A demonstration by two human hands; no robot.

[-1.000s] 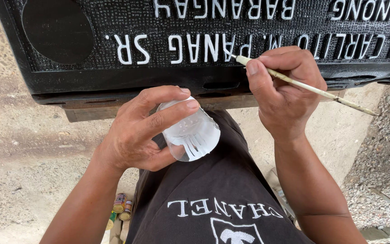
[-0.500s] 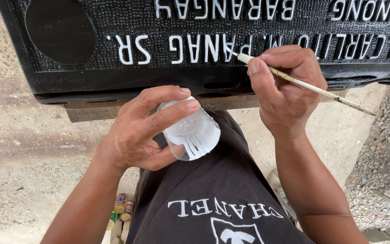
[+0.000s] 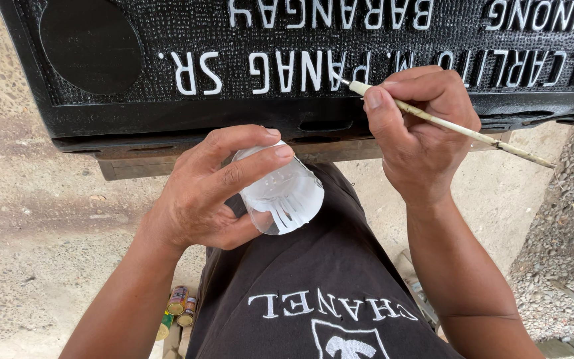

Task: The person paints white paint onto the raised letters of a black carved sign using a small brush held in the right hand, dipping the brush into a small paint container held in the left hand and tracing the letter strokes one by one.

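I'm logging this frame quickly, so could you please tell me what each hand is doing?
Left hand: closed around a clear plastic cup.
Right hand: closed on a thin paintbrush.

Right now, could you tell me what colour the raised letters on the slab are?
White letters on a black slab, clearest in the head view.

The black plaque (image 3: 167, 73) has a rough, pebbled face with a dull sheen; its raised letters (image 3: 287, 72) are coated in flat white paint, and the round blank disc (image 3: 91, 45) on it is smooth and matt. The clear plastic cup (image 3: 286, 194) is thin and glossy, streaked inside with white paint. The paintbrush (image 3: 460, 127) has a pale handle, paint-smeared and matt. The black shirt (image 3: 313, 279) is soft, matt cloth. The ground (image 3: 41, 219) is rough, gritty concrete, with loose gravel (image 3: 566, 219) beside it.
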